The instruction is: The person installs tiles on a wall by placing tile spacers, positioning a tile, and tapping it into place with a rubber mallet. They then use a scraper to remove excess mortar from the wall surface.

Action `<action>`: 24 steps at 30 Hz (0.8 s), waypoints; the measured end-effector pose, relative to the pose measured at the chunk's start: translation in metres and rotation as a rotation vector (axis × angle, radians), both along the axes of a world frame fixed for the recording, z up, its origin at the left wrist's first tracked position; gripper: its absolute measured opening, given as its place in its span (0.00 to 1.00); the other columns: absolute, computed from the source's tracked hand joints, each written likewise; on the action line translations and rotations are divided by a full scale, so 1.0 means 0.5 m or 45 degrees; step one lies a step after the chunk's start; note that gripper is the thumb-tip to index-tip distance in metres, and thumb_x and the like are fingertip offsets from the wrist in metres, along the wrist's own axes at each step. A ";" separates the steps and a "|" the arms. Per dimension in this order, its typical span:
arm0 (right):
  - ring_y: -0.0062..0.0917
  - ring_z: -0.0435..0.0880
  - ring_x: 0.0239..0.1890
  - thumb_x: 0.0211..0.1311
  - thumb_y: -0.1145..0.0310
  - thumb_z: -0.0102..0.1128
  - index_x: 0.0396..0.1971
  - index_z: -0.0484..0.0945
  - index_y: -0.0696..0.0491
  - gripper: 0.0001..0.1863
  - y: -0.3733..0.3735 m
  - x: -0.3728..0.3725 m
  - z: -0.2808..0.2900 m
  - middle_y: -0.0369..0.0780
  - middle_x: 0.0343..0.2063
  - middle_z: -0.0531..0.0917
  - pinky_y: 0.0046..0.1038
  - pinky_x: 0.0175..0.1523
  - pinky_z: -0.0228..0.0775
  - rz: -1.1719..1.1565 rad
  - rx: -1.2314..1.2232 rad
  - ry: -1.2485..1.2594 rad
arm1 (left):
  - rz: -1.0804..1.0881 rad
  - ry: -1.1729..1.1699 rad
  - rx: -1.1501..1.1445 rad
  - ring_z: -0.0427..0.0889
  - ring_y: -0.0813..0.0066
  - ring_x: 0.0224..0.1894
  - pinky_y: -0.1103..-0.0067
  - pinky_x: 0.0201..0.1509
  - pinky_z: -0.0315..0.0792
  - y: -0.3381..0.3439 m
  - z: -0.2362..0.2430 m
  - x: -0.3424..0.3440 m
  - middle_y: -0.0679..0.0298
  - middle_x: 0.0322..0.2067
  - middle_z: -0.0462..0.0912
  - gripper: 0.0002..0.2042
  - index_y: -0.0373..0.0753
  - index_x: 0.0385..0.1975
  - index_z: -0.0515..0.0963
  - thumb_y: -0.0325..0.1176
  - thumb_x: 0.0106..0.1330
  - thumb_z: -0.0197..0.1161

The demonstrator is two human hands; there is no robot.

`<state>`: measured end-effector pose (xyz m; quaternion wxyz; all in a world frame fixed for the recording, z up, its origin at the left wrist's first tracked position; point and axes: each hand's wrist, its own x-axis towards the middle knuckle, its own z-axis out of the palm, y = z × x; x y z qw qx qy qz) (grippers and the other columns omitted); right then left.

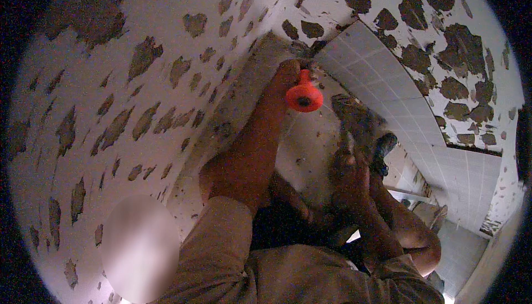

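My left hand (293, 69) reaches out to the corner where the two walls and the floor meet. Its fingers are closed around the shaft of a chisel (313, 97) with an orange-red round hand guard. The dark butt in the middle of the guard points back toward me. The tip is hidden in the dark corner, so I cannot tell what it touches. Nearer to me and to the right, my right hand (348, 164) looks closed in dim light. Blur and shadow hide what it holds. Just beyond it is a smeared brown-grey shape (357, 118).
The left wall (166, 93) is pale and covered with chipped patches. On the right, light tiles (366, 55) line the lower wall beneath more chipped plaster (413, 13). Dusty floor (302, 143) with small debris lies between. A dark object (383, 152) sits beside my right hand.
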<state>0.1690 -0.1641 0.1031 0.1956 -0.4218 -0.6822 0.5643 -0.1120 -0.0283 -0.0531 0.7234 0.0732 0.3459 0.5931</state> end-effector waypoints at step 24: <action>0.39 0.76 0.43 0.66 0.61 0.50 0.53 0.68 0.59 0.21 0.084 -0.055 -0.020 0.48 0.45 0.75 0.41 0.48 0.70 0.048 0.337 0.264 | -0.063 0.041 0.110 0.74 0.59 0.18 0.64 0.21 0.70 0.055 0.092 0.010 0.58 0.21 0.75 0.10 0.39 0.30 0.74 0.39 0.65 0.53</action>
